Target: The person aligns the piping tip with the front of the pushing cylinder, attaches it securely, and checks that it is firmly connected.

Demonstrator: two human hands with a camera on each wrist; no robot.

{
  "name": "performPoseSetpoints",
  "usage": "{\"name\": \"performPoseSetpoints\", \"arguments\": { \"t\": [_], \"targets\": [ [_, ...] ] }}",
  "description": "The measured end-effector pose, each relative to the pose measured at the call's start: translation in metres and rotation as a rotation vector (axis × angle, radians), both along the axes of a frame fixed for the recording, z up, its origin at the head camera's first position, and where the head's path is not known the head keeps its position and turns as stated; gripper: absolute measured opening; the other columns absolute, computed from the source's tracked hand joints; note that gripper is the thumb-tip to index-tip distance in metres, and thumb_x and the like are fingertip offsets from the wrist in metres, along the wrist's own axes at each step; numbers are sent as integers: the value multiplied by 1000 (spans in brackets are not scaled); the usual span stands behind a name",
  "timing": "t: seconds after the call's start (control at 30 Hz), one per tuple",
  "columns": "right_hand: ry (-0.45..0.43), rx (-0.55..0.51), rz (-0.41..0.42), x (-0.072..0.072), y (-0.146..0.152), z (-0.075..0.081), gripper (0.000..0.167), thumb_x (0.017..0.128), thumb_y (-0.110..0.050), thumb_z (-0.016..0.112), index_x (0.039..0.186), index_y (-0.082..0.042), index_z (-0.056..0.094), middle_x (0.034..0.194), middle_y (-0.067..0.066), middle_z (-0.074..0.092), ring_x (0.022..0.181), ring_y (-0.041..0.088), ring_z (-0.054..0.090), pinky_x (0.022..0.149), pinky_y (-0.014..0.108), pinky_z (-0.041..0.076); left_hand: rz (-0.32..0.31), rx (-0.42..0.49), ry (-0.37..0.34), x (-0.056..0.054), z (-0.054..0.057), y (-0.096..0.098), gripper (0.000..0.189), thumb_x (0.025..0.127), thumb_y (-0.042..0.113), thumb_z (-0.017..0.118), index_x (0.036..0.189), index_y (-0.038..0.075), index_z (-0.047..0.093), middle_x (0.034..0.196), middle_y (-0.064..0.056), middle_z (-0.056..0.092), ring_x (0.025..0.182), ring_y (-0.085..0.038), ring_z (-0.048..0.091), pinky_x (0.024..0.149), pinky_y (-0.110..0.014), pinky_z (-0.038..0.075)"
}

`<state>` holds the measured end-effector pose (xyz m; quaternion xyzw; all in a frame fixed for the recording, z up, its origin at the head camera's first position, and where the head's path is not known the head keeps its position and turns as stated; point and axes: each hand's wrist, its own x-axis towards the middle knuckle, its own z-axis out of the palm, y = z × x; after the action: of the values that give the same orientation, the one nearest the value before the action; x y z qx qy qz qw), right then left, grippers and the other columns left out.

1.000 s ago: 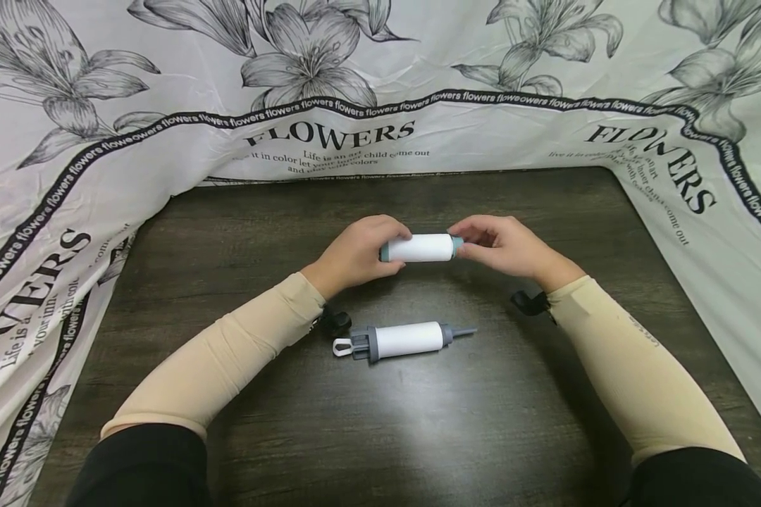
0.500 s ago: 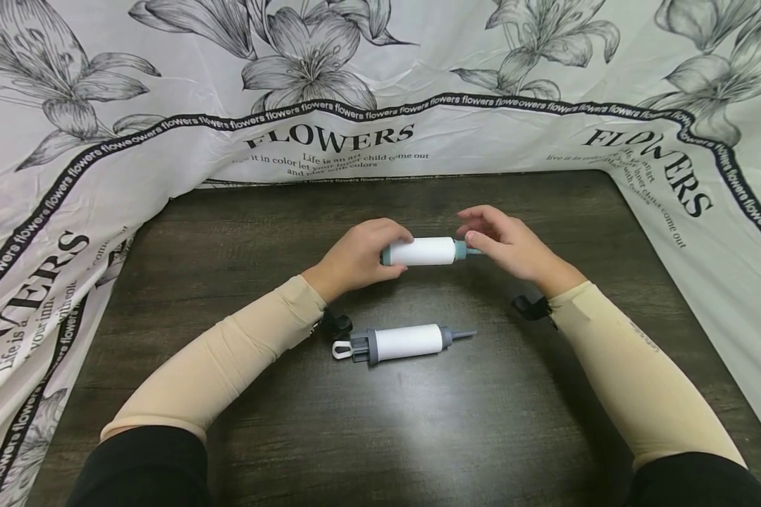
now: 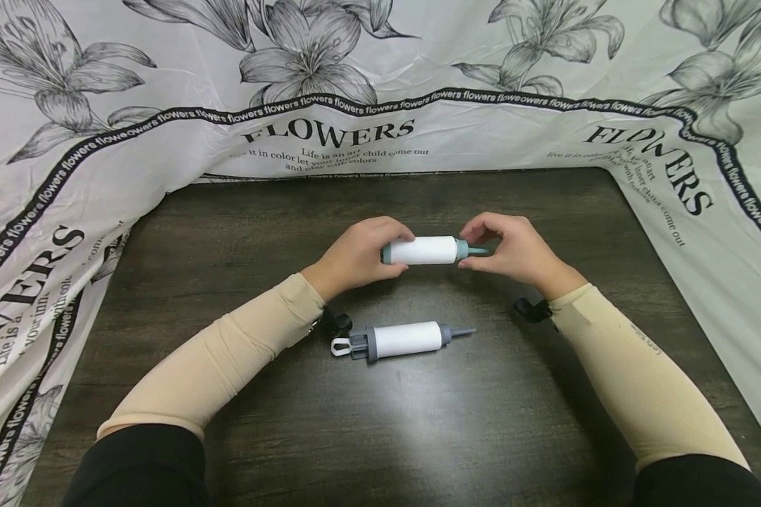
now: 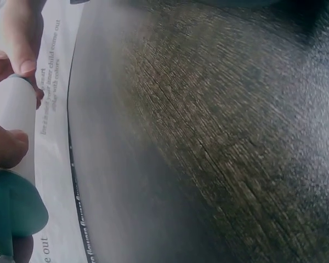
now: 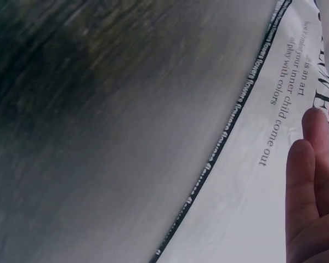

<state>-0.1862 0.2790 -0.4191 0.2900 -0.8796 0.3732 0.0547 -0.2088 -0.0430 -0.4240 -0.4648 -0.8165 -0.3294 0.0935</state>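
Observation:
A balloon pump with a white barrel and teal ends is held level above the far half of the table. My left hand grips its left end, thumb and fingers around the barrel. At the right end, the thumb and fingertips of my right hand pinch the teal collar, with the thin teal nozzle pointing into the palm. In the left wrist view, the teal base shows below my left thumb. The right wrist view catches only some fingers and a sliver of the pump.
A second balloon pump, white with grey ends, lies nearer me on the dark wooden table. Its white loop handle points left and its nozzle right. A floral-printed white sheet borders the table's back and sides.
My right hand has let go of the teal collar, drawn back slightly so the nozzle shows, then closed its fingertips on the collar again. The left hand keeps its grip.

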Motion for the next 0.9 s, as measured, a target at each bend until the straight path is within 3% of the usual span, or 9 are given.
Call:
{"name": "performPoseSetpoints", "arguments": {
  "t": [0.13,0.27,0.37,0.5,0.6,0.7,0.8,0.9],
  "targets": [
    [-72,-18,12,1,1,1,37,84,-10,93,116,-12,75,100,-4,74,89,13,68,74,24,54,-1,-5,-6,0,0,0,41,83,13,91,120,4,73,120,-10,72,108,-23,67,92,-38,54],
    [-254,-106,57,0,3,3,45,99,-8,76,141,-6,60,101,6,76,82,19,65,68,28,48,-5,-3,-1,1,3,1,42,83,12,91,119,3,74,120,-9,73,109,-23,67,94,-37,53],
    [-393,-162,77,-2,2,5,46,108,-9,63,151,-2,48,99,16,76,82,25,68,76,31,52,-21,1,4,2,7,3,41,83,12,91,119,3,74,120,-10,73,110,-23,68,96,-37,53],
    [-484,-135,40,-3,0,3,43,114,-25,52,150,0,51,105,18,75,93,29,75,90,44,58,-30,-2,13,4,10,3,40,83,11,90,119,2,74,119,-10,74,110,-25,68,96,-38,53],
    [-461,-69,-15,-2,-2,2,48,116,-38,45,147,-3,58,114,14,73,99,28,74,92,52,58,-19,-7,23,4,10,3,40,83,11,90,118,2,74,119,-11,74,110,-25,68,96,-39,54],
    [-399,-47,-47,0,-2,2,47,116,-39,44,145,-6,61,122,12,71,104,27,70,91,52,58,-7,-8,26,4,9,2,39,83,12,89,118,2,74,119,-11,74,110,-25,68,96,-39,54],
    [-335,-84,-43,1,-1,2,36,112,-26,58,142,-7,64,124,12,72,105,26,70,88,41,59,3,-5,22,3,8,1,40,83,12,90,118,2,74,119,-11,73,110,-25,68,96,-39,54],
    [-229,-85,-21,1,0,2,39,98,-17,80,135,-8,68,122,7,74,104,21,71,83,28,57,15,-7,13,2,6,0,40,83,12,90,119,2,74,120,-11,73,111,-25,68,97,-39,54]
  ]
}}
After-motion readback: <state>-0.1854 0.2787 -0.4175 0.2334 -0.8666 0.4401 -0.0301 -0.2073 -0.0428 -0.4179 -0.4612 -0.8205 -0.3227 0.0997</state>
